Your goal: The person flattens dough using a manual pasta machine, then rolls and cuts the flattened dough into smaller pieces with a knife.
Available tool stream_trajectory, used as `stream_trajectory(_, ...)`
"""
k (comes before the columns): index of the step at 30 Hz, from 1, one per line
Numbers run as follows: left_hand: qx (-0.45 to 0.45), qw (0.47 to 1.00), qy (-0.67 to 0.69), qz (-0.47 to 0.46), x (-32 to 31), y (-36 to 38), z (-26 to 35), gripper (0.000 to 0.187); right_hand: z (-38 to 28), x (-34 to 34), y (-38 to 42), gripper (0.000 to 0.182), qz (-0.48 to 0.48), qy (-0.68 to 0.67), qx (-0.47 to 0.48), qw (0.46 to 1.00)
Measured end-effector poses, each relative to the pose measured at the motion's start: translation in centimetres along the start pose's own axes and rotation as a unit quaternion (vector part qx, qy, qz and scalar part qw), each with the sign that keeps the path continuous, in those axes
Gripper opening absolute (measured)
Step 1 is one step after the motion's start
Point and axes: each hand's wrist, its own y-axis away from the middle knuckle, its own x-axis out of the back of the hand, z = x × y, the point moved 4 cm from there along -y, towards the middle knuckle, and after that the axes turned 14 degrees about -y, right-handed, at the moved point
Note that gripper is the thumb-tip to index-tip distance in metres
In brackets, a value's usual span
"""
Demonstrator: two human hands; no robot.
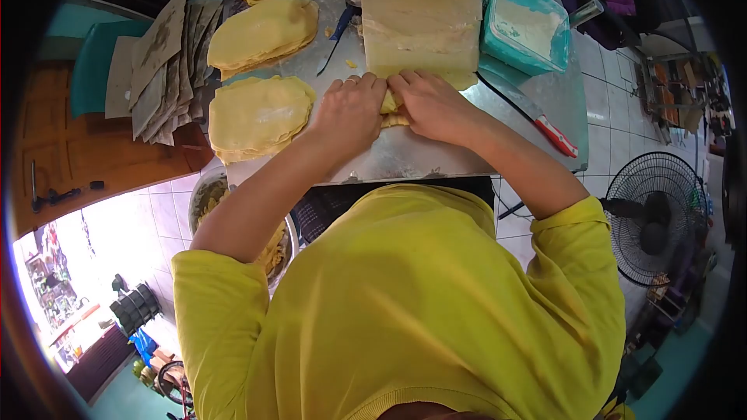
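Both hands are close together near the front of the metal table, on a lump of yellow dough. My left hand has its fingers curled over the dough's left side. My right hand grips it from the right, thumb toward the left hand. Much of the dough is hidden under the fingers. Just beyond them lies a tan, flour-smeared board. Left of my left hand is a stack of flat yellow dough sheets, with a second stack behind it.
A dark-handled knife lies left of the board. On the right are a red-handled knife and a turquoise tub of whitish powder. Brown cardboard sheets stand at left. A bowl of dough scraps sits below the table; a fan stands right.
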Motion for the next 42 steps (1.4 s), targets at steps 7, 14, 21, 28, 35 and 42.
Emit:
stream_trajectory(7, 0.027, 0.977, -0.065, 0.202, 0.4, 1.8, 1.4, 0.038, -0.4, -1.5, 1.7, 0.030, 0.148, 0.068, 0.061, 0.985)
stream_trajectory(14, -0.009, 0.974, 0.225, 0.034, 1.9, 3.3, -0.9, 0.056, -1.1, -0.7, 4.5, 0.047, 0.169, -0.064, 0.081, 0.980)
stream_trajectory(21, -0.012, 0.991, 0.114, -0.073, 1.4, 2.2, 0.5, 0.051, -0.9, -0.2, 2.3, 0.053, 0.002, -0.136, -0.025, 0.990)
stream_trajectory(28, -0.005, 0.998, 0.065, 0.012, 0.4, 1.5, -0.4, 0.045, -0.7, -0.9, 0.1, 0.033, 0.013, 0.008, 0.026, 1.000)
stream_trajectory(35, 0.044, 0.993, 0.009, 0.106, -0.1, 2.6, 0.6, 0.051, 0.0, -1.6, 0.8, 0.031, 0.095, 0.023, 0.079, 0.992)
stream_trajectory(42, 0.036, 0.982, 0.051, 0.179, 0.9, 5.1, 2.4, 0.062, -2.7, -2.0, 4.6, 0.043, 0.247, 0.006, 0.127, 0.961)
